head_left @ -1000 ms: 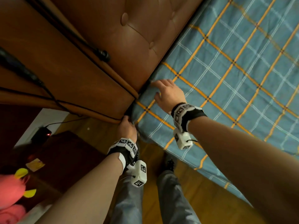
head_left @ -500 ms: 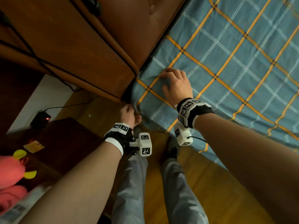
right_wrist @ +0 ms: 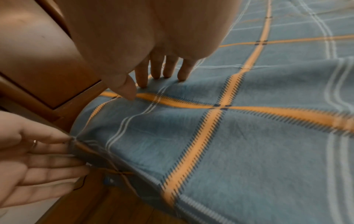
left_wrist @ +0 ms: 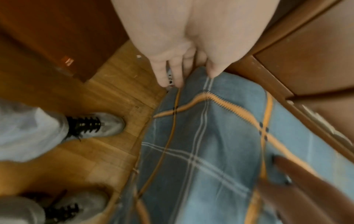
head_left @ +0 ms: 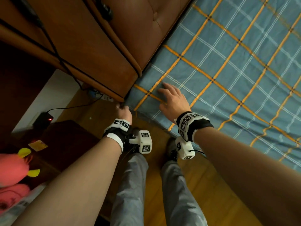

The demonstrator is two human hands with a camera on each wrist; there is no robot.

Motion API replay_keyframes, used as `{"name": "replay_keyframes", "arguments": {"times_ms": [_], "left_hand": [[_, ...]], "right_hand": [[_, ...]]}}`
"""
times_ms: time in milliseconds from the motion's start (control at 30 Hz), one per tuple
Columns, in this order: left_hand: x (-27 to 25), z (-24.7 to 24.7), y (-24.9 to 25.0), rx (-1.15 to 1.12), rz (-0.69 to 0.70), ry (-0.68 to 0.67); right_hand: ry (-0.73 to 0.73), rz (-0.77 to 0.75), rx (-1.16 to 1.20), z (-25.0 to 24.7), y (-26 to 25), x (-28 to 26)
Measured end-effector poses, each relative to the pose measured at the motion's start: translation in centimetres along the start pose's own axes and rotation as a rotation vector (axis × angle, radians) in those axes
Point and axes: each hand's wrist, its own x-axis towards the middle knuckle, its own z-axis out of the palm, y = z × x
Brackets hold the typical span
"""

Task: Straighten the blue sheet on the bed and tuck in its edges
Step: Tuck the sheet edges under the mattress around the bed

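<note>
1. Right wrist view: your left hand (right_wrist: 36,153), fingers straight, presses the blue sheet (right_wrist: 249,144) corner beside the headboard (right_wrist: 44,63).
2. Your right hand (head_left: 173,101) lies flat, released, on top.
3. Risk: a hard push bunches the corner.

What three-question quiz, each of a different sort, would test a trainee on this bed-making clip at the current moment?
1. True or false: the right hand lies on top of the blue sheet with its fingers spread and straight.
2. Where is the left hand? A) flat on the middle of the bed B) at the sheet's corner beside the brown headboard C) on the pink plush toy
3. Fill in: the sheet's broad crossing stripes are ____ in colour.

Key: 1 true. 2 B, as the right wrist view shows its straight fingers touching the bunched corner. 3 orange.
</note>
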Motion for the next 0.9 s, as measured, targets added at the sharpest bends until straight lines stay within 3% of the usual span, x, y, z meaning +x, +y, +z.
{"name": "replay_keyframes", "arguments": {"times_ms": [200, 333, 400, 533, 633, 733, 900], "left_hand": [[-5.6, -2.2, 1.3, 0.406, 0.162, -0.182], [-12.5, -5.8, 6.3, 0.714, 0.379, -0.336], [-16.7, -7.0, 10.0, 0.820, 0.492, -0.350], [-26.7, -7.1, 17.4, 0.926, 0.757, -0.329], [-33.4, -5.5, 20.4, 1.014, 0.925, -0.359], [-40.0, -3.2, 21.6, 1.043, 1.051, -0.396], [-48.5, 0.7, 19.3, 1.157, 1.195, -0.526]], "right_hand": [[-0.159, 0.134, 0.047, -4.2, -1.1, -3.5], [-0.156, 0.283, 0.137, -12.4, -2.1, -8.9], [-0.137, 0.339, 0.159, -17.8, -2.5, -12.0], [0.050, 0.414, 0.238, -29.1, -2.4, -18.9], [0.208, 0.471, 0.305, -34.8, -1.2, -24.4], [0.279, 0.536, 0.339, -37.4, 0.7, -30.2], [0.279, 0.680, 0.394, -36.5, 5.2, -40.3]]}}
